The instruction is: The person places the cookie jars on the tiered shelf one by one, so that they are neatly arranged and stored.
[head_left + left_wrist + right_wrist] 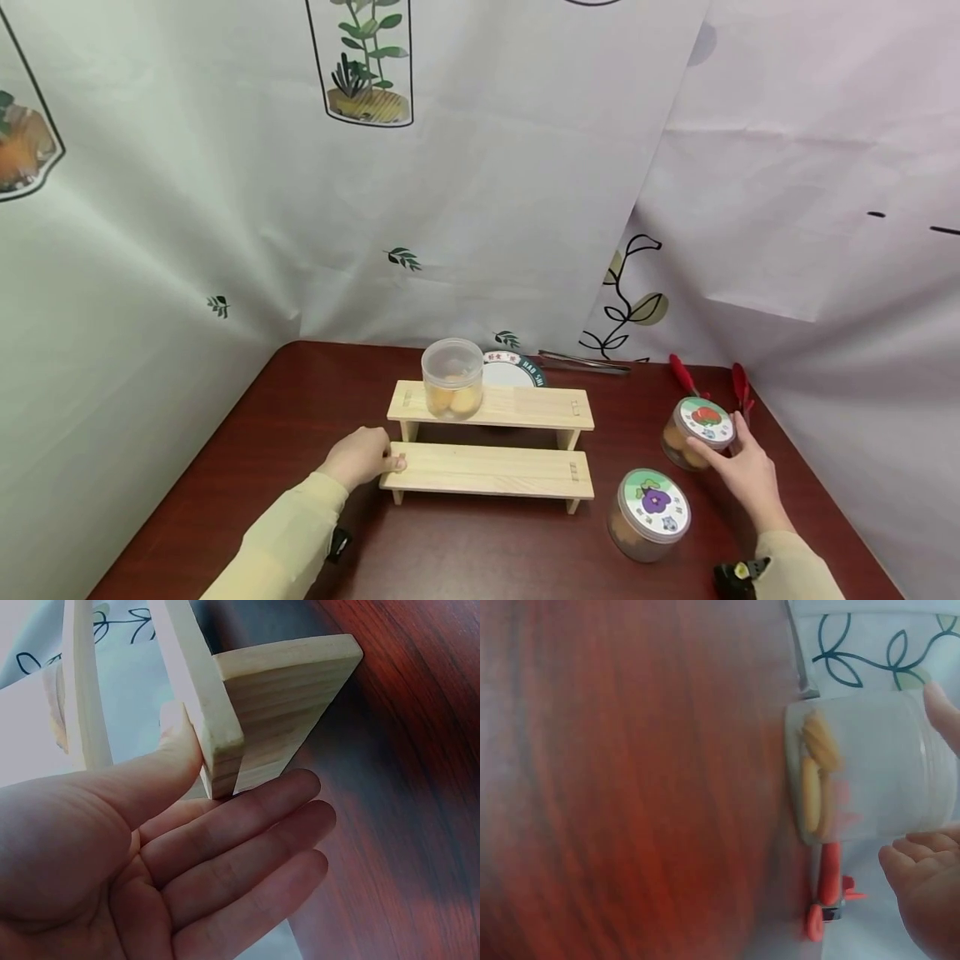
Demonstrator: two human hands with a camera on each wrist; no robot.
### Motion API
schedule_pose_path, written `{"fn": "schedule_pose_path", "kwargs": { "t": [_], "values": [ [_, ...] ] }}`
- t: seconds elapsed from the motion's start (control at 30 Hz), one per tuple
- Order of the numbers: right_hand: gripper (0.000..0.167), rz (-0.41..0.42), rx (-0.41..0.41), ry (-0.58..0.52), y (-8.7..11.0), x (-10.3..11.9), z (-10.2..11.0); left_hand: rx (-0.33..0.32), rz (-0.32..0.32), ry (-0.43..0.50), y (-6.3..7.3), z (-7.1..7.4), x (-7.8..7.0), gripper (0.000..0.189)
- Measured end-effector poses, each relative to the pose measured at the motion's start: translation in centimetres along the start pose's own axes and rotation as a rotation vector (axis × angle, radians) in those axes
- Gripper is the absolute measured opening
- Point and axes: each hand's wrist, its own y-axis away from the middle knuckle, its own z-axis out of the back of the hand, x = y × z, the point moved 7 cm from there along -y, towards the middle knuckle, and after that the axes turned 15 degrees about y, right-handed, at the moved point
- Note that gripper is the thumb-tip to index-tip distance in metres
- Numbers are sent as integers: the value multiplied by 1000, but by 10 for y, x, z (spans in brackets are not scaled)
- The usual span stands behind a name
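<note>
Wooden lower shelf (pixel 487 471) pinched at its left end by your left hand (pixel 362 457), your right hand (pixel 750 477) grips the tomato-lidded jar (pixel 699 423) well right of it; grasping seems underway, and lifting calls for keeping the jar level

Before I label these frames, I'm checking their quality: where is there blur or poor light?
Right wrist: the jar and table look soft and hazy; left wrist: the left hand is dim, though grain shows on the wooden stand; head: the lid looks clearer.
</note>
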Motion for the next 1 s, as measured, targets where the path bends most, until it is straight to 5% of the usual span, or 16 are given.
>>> {"fn": "schedule_pose_path", "kwargs": {
  "t": [0.33, 1.0],
  "values": [
    [101, -59, 28, -72, -4, -5, -11, 3, -21, -18, 1, 2, -2, 33],
    [91, -133, -51, -195, 0, -2, -8, -14, -36, -7, 0, 0, 0, 32]
  ]
}}
